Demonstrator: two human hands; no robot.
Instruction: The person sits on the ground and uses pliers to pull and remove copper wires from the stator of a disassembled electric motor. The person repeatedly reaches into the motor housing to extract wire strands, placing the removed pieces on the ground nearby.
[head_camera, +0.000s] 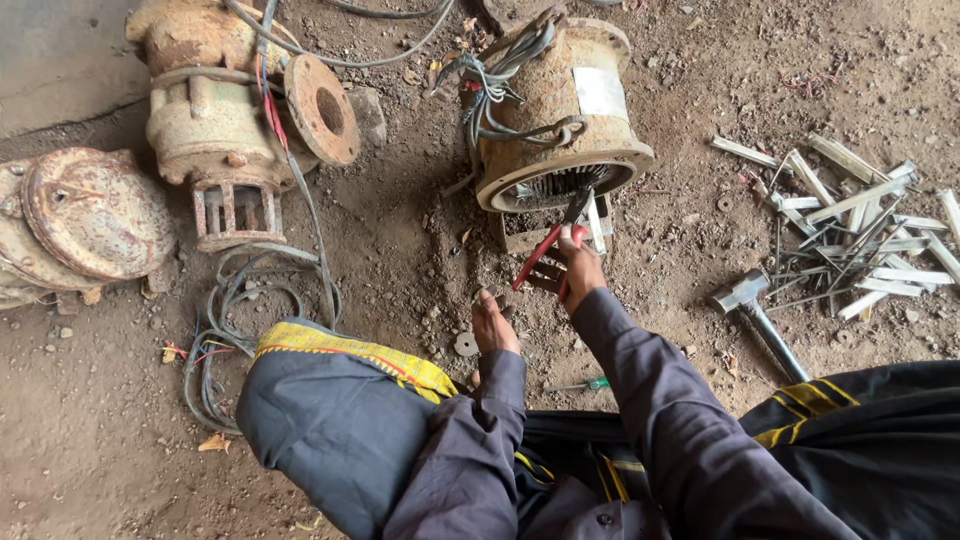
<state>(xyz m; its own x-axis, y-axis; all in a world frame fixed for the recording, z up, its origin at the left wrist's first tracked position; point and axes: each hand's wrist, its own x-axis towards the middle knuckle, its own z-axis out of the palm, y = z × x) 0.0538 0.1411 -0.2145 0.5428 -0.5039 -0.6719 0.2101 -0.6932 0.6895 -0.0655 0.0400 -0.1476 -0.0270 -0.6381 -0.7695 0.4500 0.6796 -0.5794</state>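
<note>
— What did the right hand hold?

— Red-handled pliers, fingers wrapped shut on the grips, tips poked into the open mouth of a rusty motor housing lying on the dirt at the far centre.

— And the left hand?

— It rested loosely open and empty on the ground, near the pliers. A hammer lay to the right.

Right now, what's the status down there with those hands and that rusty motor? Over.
Right hand shut on red-handled pliers, tips at the rusty motor housing rim. Left hand resting on the dirt, no grip. Hammer and metal strips lie aside.
</note>
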